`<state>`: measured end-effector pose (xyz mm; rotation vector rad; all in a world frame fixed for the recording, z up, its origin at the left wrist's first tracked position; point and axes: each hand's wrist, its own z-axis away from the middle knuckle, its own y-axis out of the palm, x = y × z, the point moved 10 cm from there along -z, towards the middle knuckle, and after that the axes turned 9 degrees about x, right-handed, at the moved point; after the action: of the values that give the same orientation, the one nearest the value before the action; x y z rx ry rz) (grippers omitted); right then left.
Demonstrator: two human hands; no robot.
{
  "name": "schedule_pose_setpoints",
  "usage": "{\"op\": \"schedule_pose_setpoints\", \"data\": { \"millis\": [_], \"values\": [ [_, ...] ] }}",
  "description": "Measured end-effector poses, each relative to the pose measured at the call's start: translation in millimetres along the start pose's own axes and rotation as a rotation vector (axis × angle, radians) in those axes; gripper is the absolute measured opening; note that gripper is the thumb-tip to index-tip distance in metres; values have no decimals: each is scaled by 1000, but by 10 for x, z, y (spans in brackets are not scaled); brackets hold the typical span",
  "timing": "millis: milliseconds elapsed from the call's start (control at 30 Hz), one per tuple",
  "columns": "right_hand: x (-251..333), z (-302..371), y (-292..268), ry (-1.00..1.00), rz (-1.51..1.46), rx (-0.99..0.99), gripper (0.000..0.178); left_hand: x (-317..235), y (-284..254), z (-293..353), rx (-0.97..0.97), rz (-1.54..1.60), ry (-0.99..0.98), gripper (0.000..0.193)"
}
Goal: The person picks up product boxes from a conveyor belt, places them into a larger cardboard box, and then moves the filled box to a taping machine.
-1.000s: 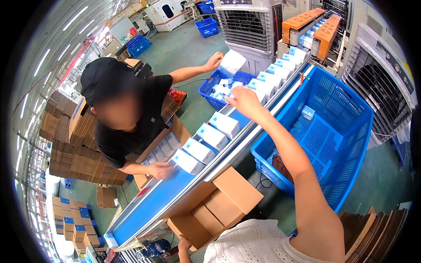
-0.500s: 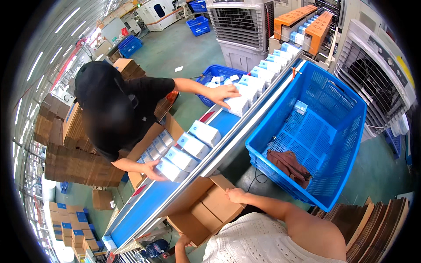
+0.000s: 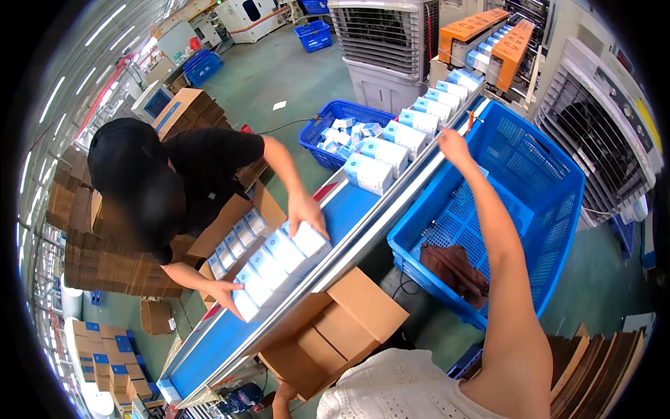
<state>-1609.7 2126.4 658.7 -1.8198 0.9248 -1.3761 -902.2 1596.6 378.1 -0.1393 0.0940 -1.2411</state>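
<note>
An open cardboard box (image 3: 328, 346) leans in front of me below the conveyor; its inside shows nothing but bare cardboard. My left hand (image 3: 285, 391) is closed on its lower left edge. My right arm stretches across the blue crate, and my right hand (image 3: 455, 145) hovers by the conveyor rail, holding nothing, its fingers partly extended near the row of white-and-blue cartons (image 3: 408, 138). Across the blue conveyor belt (image 3: 342, 208), a person in black presses a row of similar cartons (image 3: 276, 262) together between both hands.
A large blue crate (image 3: 569, 237) stands at my right, with a brown cloth (image 3: 453, 272) inside. Beyond the belt sit a smaller blue basket (image 3: 324, 157) of cartons and a partly filled cardboard box (image 3: 202, 241). Flattened cardboard (image 3: 593, 370) is stacked at lower right.
My right hand has left the cardboard box's edge and reached up to the far part of the conveyor. The other person's hand has moved from the far cartons to the nearer row.
</note>
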Motion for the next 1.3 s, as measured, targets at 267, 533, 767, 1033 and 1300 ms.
{"op": "schedule_pose_setpoints", "data": {
  "millis": [267,533,767,1033,1300],
  "values": [
    [-363,-701,83,47,83,-40,21,-122,-8,277,-337,-256,144,47],
    [92,-946,591,-41,245,225,32,351,246,150,-289,201,-57,49],
    [660,-669,828,-289,553,253,29,51,-31,114,-127,119,-11,48],
    [847,-429,1018,-159,472,437,31,327,305,-303,13,186,-61,54],
    [2900,577,-1346,-757,249,-1184,9,224,250,-329,-92,-56,21,65]
  ]
}}
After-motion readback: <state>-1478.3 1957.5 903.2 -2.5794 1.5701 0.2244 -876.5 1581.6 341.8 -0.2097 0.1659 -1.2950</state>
